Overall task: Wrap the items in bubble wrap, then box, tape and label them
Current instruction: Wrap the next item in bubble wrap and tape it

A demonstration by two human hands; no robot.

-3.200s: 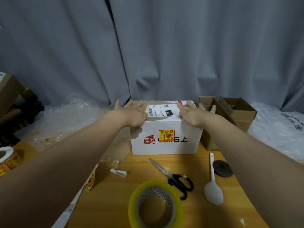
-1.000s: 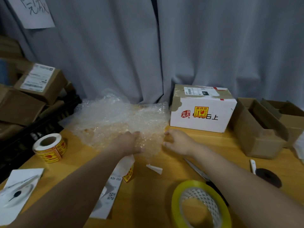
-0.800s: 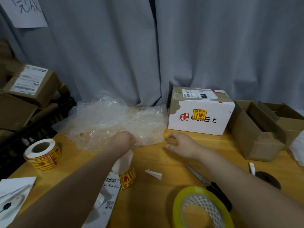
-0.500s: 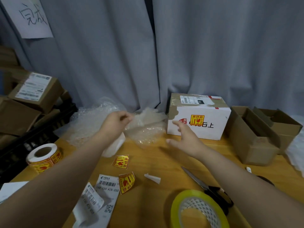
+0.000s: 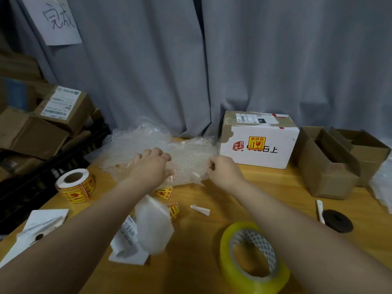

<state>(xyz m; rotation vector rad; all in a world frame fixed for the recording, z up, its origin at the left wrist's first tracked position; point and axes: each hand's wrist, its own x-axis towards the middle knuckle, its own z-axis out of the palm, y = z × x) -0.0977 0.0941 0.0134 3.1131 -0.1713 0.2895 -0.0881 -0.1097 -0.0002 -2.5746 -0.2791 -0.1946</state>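
A crumpled sheet of bubble wrap (image 5: 186,158) lies on the wooden table (image 5: 244,198) near the curtain. My left hand (image 5: 151,166) rests on its near left part, fingers curled over the plastic. My right hand (image 5: 222,168) pinches the sheet's right edge. Just right of the sheet stands a white taped box (image 5: 257,139) bearing a shipping label and a yellow fragile sticker. A roll of yellowish tape (image 5: 252,257) lies near me. A roll of fragile stickers (image 5: 75,187) stands at the left.
Open brown cartons (image 5: 331,162) stand at the right. A black disc (image 5: 338,223) and a white spoon handle (image 5: 320,211) lie right of the tape. Loose stickers (image 5: 166,193), label sheets (image 5: 127,242) and a paper scrap (image 5: 200,210) litter the middle. Cartons (image 5: 59,111) pile up left.
My left hand has come back down onto the bubble wrap after lifting a piece of it. My right hand has moved in and taken the sheet's right edge.
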